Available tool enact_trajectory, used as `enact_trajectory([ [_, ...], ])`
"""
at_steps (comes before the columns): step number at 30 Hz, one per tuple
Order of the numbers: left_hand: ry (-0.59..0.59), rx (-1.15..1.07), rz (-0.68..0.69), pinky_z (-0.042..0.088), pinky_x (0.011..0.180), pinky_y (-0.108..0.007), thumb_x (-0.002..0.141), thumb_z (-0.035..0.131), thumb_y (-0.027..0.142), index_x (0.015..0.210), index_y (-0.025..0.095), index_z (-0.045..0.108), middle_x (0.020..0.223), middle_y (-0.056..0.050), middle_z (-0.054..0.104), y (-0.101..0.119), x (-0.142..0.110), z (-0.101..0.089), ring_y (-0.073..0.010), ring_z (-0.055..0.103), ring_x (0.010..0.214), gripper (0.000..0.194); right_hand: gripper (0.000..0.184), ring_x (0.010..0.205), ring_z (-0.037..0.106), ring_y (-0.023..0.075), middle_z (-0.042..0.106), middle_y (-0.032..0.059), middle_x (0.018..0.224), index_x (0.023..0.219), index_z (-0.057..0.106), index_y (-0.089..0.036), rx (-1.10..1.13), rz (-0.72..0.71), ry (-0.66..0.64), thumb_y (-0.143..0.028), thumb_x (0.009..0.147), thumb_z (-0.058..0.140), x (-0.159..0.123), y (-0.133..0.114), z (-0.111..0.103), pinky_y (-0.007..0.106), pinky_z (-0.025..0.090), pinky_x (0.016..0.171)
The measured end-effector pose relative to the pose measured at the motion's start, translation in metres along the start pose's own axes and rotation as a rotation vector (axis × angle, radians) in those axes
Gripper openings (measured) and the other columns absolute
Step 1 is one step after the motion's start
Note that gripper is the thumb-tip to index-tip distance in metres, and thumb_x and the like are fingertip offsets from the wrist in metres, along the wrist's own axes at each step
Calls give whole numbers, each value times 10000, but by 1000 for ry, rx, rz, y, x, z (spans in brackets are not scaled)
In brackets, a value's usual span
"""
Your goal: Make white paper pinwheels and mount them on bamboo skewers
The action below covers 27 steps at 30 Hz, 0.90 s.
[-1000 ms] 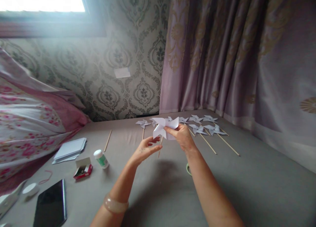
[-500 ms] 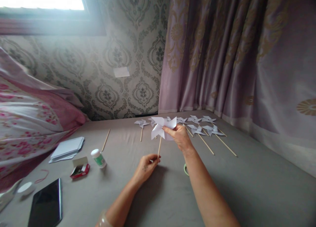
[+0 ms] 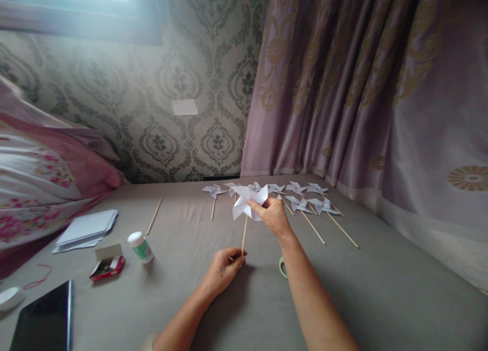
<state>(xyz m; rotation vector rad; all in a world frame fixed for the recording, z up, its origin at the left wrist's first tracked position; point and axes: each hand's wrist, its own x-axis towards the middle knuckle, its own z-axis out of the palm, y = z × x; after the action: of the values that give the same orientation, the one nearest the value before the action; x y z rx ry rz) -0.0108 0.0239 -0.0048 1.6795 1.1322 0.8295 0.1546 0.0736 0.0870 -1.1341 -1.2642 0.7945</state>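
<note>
A white paper pinwheel (image 3: 241,204) on a thin wooden stick stands upright between my two hands. My left hand (image 3: 225,270) pinches the stick near its lower end, just above the grey cloth. My right hand (image 3: 271,213) grips the pinwheel's paper at its middle, with the thumb on the front; the fingers behind are partly hidden by the paper. Beyond my hands lie several finished-looking white pinwheels (image 3: 324,205) on sticks, spread in rows. A green roll of tape (image 3: 282,267) rests beside my right forearm, which covers part of it.
On the left are a loose stick (image 3: 154,216), a stack of white paper (image 3: 86,230), a white-capped bottle (image 3: 140,247), a small red box (image 3: 107,262), a red string (image 3: 39,277) and a dark tablet or phone (image 3: 41,318). A purple curtain (image 3: 305,86) hangs at the right.
The view has shifted slightly, so the objects at left sit further left and lower. Both hands keep the same hold on the pinwheel.
</note>
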Motion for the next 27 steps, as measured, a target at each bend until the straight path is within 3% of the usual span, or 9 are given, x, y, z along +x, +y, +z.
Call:
enact_trajectory([
  [4, -12, -93, -74, 383, 566, -251, 719, 594, 464, 927, 113, 708, 665, -26, 639, -4, 2, 2, -140, 495, 587, 423, 493, 786, 669, 214, 730, 96, 887, 988, 684, -134, 29, -22, -125, -533, 699, 675, -1, -5, -11, 311, 515, 708],
  [7, 24, -121, -105, 366, 559, -253, 695, 612, 464, 911, 110, 711, 637, -22, 628, 0, 3, 0, -138, 480, 574, 426, 471, 817, 643, 192, 706, 89, 924, 1038, 663, -150, -17, -90, -39, -544, 827, 514, -1, -12, -24, 314, 501, 743],
  [11, 73, -147, -104, 367, 573, -253, 678, 620, 449, 878, 112, 717, 639, -23, 626, 4, 3, -3, -148, 502, 603, 404, 345, 894, 606, 194, 644, 104, 1024, 1140, 628, -185, -248, -314, 181, -327, 861, 483, -1, -16, -33, 334, 496, 784],
  [14, 90, -162, -91, 363, 575, -249, 675, 620, 441, 857, 116, 725, 645, -24, 628, 1, 5, -4, -150, 508, 613, 387, 432, 1040, 548, 208, 569, 109, 1121, 1208, 609, -231, -489, -574, 211, -137, 827, 429, -2, -17, -34, 366, 467, 896],
  [16, 96, -163, -87, 354, 566, -245, 674, 620, 436, 865, 114, 728, 648, -24, 628, -1, 6, -3, -145, 497, 607, 389, 533, 1096, 515, 210, 533, 102, 1160, 1252, 584, -257, -606, -659, 195, -59, 795, 394, -3, -18, -33, 388, 435, 964],
  [21, 109, -162, -94, 332, 557, -239, 660, 617, 432, 879, 98, 733, 623, -22, 613, -5, 7, -3, -129, 456, 581, 416, 647, 1074, 511, 212, 511, 99, 1180, 1285, 557, -239, -787, -678, 174, 18, 720, 372, -4, -16, -31, 393, 439, 974],
  [27, 151, -177, -80, 332, 572, -241, 667, 617, 415, 873, 101, 736, 629, -22, 610, -5, 8, -6, -128, 453, 591, 394, 537, 1041, 555, 227, 586, 106, 1122, 1139, 653, -200, -865, -550, 101, 3, 715, 395, -9, -20, -27, 374, 456, 935],
])
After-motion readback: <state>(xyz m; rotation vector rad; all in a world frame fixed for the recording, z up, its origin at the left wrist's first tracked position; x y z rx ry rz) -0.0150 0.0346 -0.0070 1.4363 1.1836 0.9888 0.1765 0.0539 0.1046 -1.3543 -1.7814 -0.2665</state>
